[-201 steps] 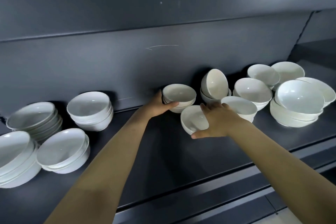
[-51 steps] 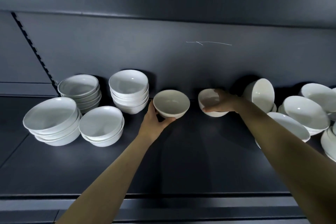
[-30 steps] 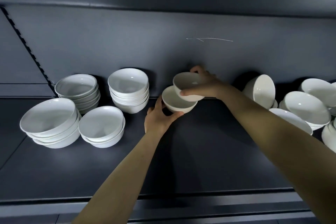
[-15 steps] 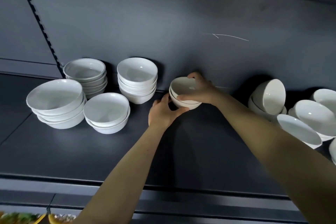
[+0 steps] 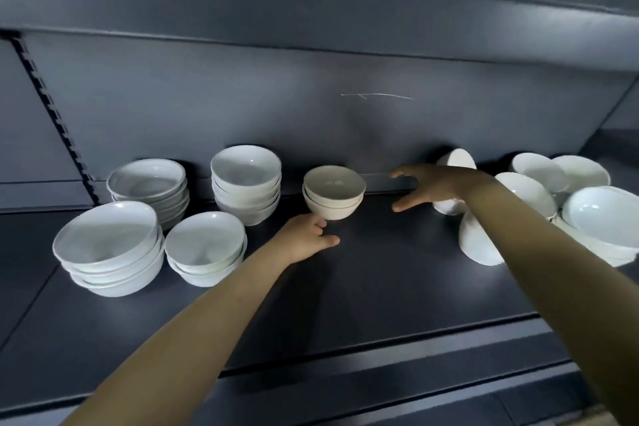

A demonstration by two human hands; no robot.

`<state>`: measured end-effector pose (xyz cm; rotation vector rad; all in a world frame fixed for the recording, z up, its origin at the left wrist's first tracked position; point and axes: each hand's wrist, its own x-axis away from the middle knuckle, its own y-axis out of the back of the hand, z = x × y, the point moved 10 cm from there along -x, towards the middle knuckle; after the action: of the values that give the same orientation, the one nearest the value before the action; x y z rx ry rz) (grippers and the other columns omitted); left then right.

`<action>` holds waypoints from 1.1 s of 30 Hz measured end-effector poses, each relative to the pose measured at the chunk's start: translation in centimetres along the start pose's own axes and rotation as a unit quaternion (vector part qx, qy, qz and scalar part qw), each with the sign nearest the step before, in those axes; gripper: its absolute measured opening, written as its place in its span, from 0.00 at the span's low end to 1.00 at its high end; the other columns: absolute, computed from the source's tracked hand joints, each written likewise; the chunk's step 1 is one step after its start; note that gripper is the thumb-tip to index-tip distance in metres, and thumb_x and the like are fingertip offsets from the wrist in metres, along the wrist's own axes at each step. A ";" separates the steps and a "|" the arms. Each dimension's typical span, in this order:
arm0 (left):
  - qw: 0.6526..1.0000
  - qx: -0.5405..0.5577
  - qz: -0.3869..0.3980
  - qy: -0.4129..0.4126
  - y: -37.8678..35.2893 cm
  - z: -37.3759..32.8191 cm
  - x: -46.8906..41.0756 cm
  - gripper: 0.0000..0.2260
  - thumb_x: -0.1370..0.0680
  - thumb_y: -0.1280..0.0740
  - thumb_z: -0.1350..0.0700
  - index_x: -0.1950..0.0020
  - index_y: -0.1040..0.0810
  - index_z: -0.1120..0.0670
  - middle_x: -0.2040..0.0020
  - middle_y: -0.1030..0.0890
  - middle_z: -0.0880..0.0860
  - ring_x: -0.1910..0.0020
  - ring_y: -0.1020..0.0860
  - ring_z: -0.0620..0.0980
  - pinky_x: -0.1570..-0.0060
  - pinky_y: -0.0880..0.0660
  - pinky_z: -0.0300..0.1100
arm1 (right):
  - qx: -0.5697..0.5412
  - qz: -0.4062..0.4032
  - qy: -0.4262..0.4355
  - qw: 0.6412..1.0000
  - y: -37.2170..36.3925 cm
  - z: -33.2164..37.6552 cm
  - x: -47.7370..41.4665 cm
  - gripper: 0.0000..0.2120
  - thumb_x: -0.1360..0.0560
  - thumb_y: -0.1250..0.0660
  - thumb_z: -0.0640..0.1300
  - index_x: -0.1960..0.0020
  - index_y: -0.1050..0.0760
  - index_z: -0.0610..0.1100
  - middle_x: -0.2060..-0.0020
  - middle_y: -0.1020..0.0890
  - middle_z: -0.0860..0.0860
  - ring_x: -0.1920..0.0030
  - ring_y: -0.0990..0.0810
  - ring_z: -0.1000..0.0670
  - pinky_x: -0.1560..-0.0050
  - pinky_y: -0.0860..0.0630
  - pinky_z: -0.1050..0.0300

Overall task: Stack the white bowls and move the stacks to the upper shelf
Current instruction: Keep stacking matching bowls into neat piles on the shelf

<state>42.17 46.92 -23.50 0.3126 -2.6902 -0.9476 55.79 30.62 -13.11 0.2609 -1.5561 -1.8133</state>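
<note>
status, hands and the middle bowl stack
Left hand open, by the base of the two-bowl stack. Right hand open, apart from it. Stack upright on the shelf; nothing blocks it.

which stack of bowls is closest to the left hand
The small two-bowl stack at the shelf's middle, just beyond the left hand. It stands alone; the other stacks sit farther left.

One view only: from my head, close up, facing forward and down onto the shelf (image 5: pixel 397 287) of bowls (image 5: pixel 334 192).
</note>
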 end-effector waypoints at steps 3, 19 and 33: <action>0.998 -0.034 0.041 -0.045 -0.8 -2.7 0.3 0.26 0.25 0.29 0.45 0.30 0.29 0.54 0.34 0.24 0.52 0.37 0.25 0.47 0.39 0.31 0.37 | -0.003 -0.028 -0.033 0.999 1.5 -2.4 3.5 0.39 0.30 0.25 0.56 0.25 0.38 0.54 0.28 0.31 0.51 0.30 0.32 0.48 0.39 0.37 0.60; 0.988 -0.008 0.114 -0.101 -11.0 -14.9 -5.2 0.37 0.27 0.28 0.42 0.24 0.39 0.51 0.26 0.33 0.52 0.30 0.31 0.51 0.32 0.32 0.48 | -0.101 -0.063 -0.148 0.982 2.2 -18.7 12.2 0.39 0.30 0.26 0.57 0.24 0.41 0.56 0.26 0.36 0.54 0.27 0.36 0.48 0.33 0.38 0.55; 0.996 0.055 -0.053 -0.055 -11.1 -21.4 -15.7 0.25 0.26 0.30 0.42 0.34 0.29 0.53 0.42 0.22 0.52 0.43 0.23 0.54 0.43 0.24 0.52 | -0.148 -0.054 -0.022 0.987 -0.5 -23.0 6.5 0.44 0.31 0.25 0.58 0.23 0.45 0.55 0.27 0.35 0.56 0.27 0.37 0.51 0.28 0.37 0.52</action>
<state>65.07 30.59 -17.35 0.4408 -2.8571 -0.8711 64.23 8.69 -17.41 0.1670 -1.3005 -2.1171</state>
